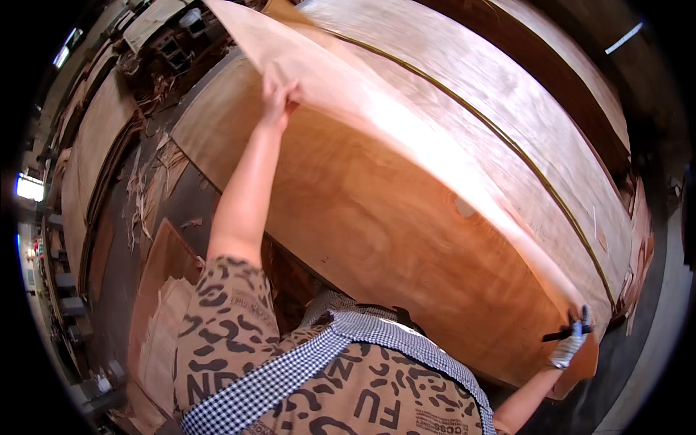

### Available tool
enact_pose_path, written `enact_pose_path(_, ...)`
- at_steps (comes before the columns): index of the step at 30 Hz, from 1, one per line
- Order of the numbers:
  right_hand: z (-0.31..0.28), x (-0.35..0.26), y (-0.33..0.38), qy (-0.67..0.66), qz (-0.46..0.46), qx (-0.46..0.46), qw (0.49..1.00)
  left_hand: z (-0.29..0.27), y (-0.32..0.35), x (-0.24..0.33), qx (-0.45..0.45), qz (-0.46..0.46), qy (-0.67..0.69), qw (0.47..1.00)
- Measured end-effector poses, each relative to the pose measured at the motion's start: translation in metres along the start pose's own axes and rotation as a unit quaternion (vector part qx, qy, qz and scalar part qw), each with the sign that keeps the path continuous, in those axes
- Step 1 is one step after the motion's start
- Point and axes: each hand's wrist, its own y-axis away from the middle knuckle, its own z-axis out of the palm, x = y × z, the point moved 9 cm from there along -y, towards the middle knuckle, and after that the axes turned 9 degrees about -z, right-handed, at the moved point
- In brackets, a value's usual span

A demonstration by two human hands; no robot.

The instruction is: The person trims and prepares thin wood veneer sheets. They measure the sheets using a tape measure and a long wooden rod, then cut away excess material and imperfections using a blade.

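Note:
My bare left hand (279,101) pinches the near edge of a thin, pale wood veneer sheet (395,119). That edge is raised and curves across to the right. At the sheet's far right end my right hand (569,348), in a whitish glove with dark fingertips, closes at the corner. A short black bar-like object (557,336) is also in the right hand; its kind cannot be made out. Below the raised sheet lies a broad orange-brown veneer sheet (362,217) with a small pale patch near its upper edge.
Behind is another stack of pale veneer sheets (500,87), with a dark yellowish strip (478,116) running along it. More stacked veneer (98,159) stands at the left. Torn veneer scraps (163,174) litter the dark surface, and a reddish-brown board (156,290) leans near my left side.

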Motion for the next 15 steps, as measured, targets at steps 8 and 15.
enact_pose_path(8, 0.087, 0.111, 0.176, -0.067, 0.317, -0.060, 0.944, -0.203, 0.073, -0.105, 0.260, -0.099, 0.058, 0.959)
enact_pose_path(15, 0.080, 0.154, 0.199, -0.295, 0.366, 0.009, 0.883, -0.047, 0.180, -0.256, 0.089, -0.377, 0.144, 0.911)
